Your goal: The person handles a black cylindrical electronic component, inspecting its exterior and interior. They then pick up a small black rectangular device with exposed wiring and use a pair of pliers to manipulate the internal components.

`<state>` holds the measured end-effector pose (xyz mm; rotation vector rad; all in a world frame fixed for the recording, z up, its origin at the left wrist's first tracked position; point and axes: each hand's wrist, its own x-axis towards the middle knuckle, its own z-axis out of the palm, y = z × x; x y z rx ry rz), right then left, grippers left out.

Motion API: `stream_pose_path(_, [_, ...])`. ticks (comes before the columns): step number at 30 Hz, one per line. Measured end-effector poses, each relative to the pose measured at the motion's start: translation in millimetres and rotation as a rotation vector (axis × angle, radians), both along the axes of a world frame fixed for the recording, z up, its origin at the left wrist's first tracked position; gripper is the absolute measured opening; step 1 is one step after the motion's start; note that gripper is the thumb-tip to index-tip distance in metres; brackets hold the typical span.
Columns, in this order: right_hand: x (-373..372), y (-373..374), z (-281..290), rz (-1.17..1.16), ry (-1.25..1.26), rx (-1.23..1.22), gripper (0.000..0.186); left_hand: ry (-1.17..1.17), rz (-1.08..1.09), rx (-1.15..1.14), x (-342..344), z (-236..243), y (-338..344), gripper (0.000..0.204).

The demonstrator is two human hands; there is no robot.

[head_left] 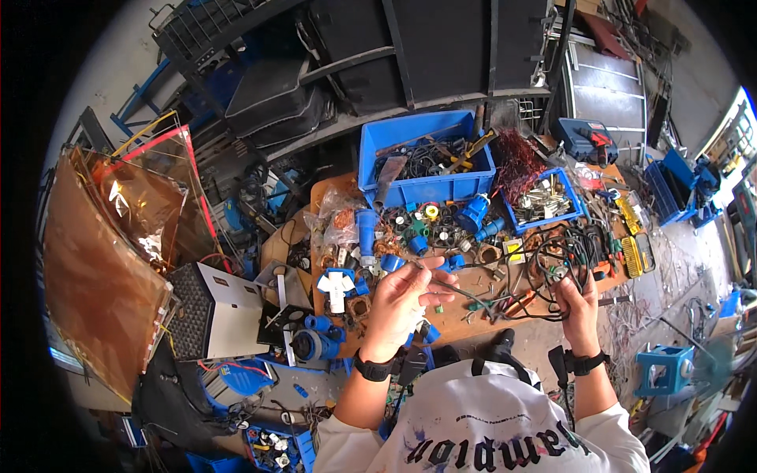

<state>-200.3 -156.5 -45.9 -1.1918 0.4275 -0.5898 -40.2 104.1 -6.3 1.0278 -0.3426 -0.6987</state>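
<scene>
While both hands worked at centre frame, the left hand (400, 298) pinched a black cable (473, 296) and the right hand (578, 301) closed around its tangled loops above the cluttered workbench (473, 327). The cable looked light and limp, best gripped near the ends.

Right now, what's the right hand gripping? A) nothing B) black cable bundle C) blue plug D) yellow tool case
B: the right hand is closed on a looped black cable bundle above the workbench; one strand runs across to the left hand.
</scene>
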Motion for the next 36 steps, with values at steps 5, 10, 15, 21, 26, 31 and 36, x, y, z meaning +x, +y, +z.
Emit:
stream_pose_path(5, [-1.7,0.0,-3.8,-0.002,-0.007,-0.011,0.016,-0.045,0.069,0.032,-6.7,0.0,-2.2,0.031])
stream_pose_path(10, [-5.8,1.0,-5.3,-0.009,0.014,-0.002,0.016,-0.197,0.162,0.150,-14.8,-3.0,-2.8,0.027])
stream_pose_path(15, [-10.1,0.4,-8.8,-0.002,0.022,0.007,0.020,-0.270,0.203,0.153,-19.8,1.2,-1.2,0.026])
stream_pose_path(21, [-9.8,6.2,-3.0,-0.015,0.006,0.029,0.016,-0.357,0.198,0.102,-27.2,4.0,-0.1,0.025])
stream_pose_path(26, [-10.3,7.9,-1.2,-0.009,-0.003,0.028,0.015,-0.376,0.160,0.041,-32.4,11.5,1.5,0.027])
stream_pose_path(31, [-11.1,8.6,-3.1,-0.016,-0.013,0.030,0.015,-0.389,0.132,0.006,-35.3,12.8,3.3,0.028])
stream_pose_path(36, [-11.2,9.8,-2.1,-0.004,-0.022,0.038,0.014,-0.384,0.096,-0.015,-37.0,14.2,4.8,0.030])
